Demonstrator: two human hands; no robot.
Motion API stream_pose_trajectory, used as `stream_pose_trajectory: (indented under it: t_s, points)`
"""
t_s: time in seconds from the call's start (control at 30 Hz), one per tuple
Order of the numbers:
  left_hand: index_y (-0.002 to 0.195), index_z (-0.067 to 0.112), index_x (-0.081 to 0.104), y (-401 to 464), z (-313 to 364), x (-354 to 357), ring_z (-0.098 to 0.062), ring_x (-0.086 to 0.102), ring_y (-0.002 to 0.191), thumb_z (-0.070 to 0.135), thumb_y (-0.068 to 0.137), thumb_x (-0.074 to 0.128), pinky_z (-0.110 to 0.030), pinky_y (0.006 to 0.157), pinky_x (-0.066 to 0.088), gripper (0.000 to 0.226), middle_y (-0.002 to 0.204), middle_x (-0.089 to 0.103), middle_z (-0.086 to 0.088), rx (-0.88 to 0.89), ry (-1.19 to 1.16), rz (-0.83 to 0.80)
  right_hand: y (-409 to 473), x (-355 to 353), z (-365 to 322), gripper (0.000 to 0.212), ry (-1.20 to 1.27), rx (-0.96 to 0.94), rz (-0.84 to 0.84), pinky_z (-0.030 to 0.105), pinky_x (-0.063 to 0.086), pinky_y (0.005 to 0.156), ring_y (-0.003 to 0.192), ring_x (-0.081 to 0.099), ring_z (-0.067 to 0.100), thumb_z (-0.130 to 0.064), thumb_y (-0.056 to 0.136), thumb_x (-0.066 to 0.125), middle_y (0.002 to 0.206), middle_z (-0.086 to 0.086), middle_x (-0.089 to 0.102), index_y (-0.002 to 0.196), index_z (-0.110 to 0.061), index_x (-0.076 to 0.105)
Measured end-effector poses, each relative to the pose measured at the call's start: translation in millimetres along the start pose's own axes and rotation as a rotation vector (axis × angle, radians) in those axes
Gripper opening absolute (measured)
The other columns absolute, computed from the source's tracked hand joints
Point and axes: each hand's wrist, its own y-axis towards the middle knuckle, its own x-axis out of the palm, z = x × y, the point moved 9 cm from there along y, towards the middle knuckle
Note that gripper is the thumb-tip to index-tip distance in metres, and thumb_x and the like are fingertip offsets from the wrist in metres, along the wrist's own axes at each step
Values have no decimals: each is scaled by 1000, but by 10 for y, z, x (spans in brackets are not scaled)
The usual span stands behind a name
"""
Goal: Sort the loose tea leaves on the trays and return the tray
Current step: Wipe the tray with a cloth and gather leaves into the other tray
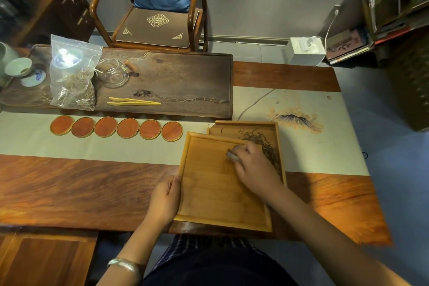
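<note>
Dark lap with plaid cloth point(185, 253) at bottom edge, silver bracelet point(124, 265) on the left wrist. Left hand point(166, 199) grips the near tray point(209, 197) by its left rim, fingers curled round the edge. Near tray is tilted, its far right corner overlapping the far tray point(277, 144). Right hand point(254, 167) is over the overlap, fingers pinching a small grey object point(232, 155) — blurred, can't tell what it is. Loose tea leaves point(262, 141) piled in the far tray, just beyond the right hand; near tray's floor looks bare. Both trays sit on the bench point(81, 188), partly on a pale runner point(116, 146). Further out: six round coasters point(116, 127) in a row, dark tea board point(176, 81) carrying bamboo tongs point(133, 101), a glass pitcher point(115, 75) and a plastic bag of tea point(73, 76).
</note>
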Motion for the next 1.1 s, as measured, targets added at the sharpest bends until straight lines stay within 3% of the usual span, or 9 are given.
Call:
stream_pose_trajectory:
  t_s: [0.17, 0.33, 0.5, 0.67, 0.83, 0.97, 1.1]
  points:
    - [57, 16, 33, 7, 82, -4, -15, 35, 51, 22, 102, 38, -32, 52, 25, 46, 52, 33, 1, 19, 9, 3, 6, 257, -262, 28, 5, -55, -44, 22, 41, 72, 93, 44, 10, -25, 96, 49, 107, 0, 46, 122, -18, 55]
    - [58, 17, 34, 1, 54, -58, -13, 36, 51, 24, 102, 37, -28, 51, 26, 45, 53, 36, 2, 12, 22, 23, -25, 211, 12, 29, -43, 40, -23, 25, 46, 72, 94, 48, 14, -25, 97, 47, 110, 3, 47, 124, -17, 54]
    - [60, 13, 38, -4, 16, -102, -19, 40, 55, 25, 102, 36, -34, 56, 31, 44, 57, 40, -6, 25, 7, 17, -50, 89, 464, 29, -132, 221, -8, 30, 48, 78, 98, 51, 21, -22, 98, 43, 114, 8, 47, 123, -13, 54]
    - [58, 16, 37, 13, 25, -73, -14, 38, 52, 24, 102, 38, -29, 51, 28, 44, 53, 39, 2, 30, 30, 29, 56, -22, 645, 26, -77, 260, 8, 30, 47, 77, 93, 52, 20, -22, 98, 45, 111, 8, 49, 119, -12, 57]
    - [52, 20, 32, 61, 60, -82, -5, 37, 39, 22, 101, 40, -18, 41, 28, 50, 37, 37, 6, 36, 48, 57, 19, -342, 639, 30, 97, 180, 138, 24, 39, 77, 91, 48, 15, -23, 97, 50, 107, 5, 49, 124, -12, 58]
    - [54, 16, 36, 82, 39, -143, -10, 37, 46, 23, 101, 39, -21, 44, 25, 48, 47, 38, 6, 27, 68, 93, -271, -268, 444, 26, 116, 67, -16, 12, 33, 67, 84, 45, 3, -27, 92, 55, 99, -8, 43, 117, -21, 60]
    - [55, 16, 34, 98, 38, -183, -15, 38, 50, 25, 102, 36, -30, 50, 25, 47, 50, 38, 2, 27, 83, 95, -657, -18, 274, 23, 13, 4, -145, 19, 40, 65, 80, 46, 4, -30, 91, 53, 95, -8, 40, 111, -22, 60]
